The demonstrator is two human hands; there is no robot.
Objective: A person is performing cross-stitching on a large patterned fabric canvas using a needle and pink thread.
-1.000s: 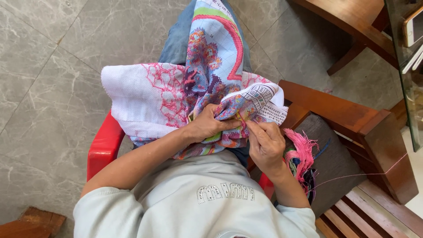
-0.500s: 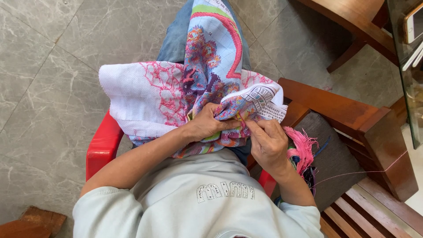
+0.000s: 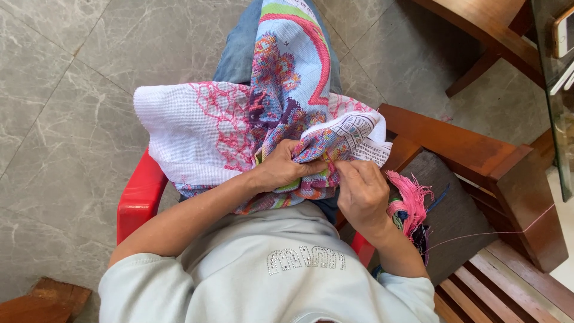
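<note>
Looking down from the head camera, I see 2 hands working a large cross-stitch cloth (image 3: 239, 128) that lies draped over the lap and spills toward the knees; the left hand (image 3: 281, 167) is curled closed around a bunched fold of the cloth near its lower edge, thumb on top, pinning the worked patch steady; the right hand (image 3: 362, 191) sits just beside it, fingers pinched together at the fold as if on a needle, though the needle itself is too small for me to make out; a thin pink thread (image 3: 496, 234) runs off to the right across the wooden bench (image 3: 478, 143); a bundle of pink floss (image 3: 409, 200) rests on the dark cushion (image 3: 457, 209) near the right wrist; the red plastic chair (image 3: 139, 197) shows under the left arm. I judge the step in hand is a stitch mid-pull; the next move calls for a steady left grip and a clean draw of thread without snagging.
</note>
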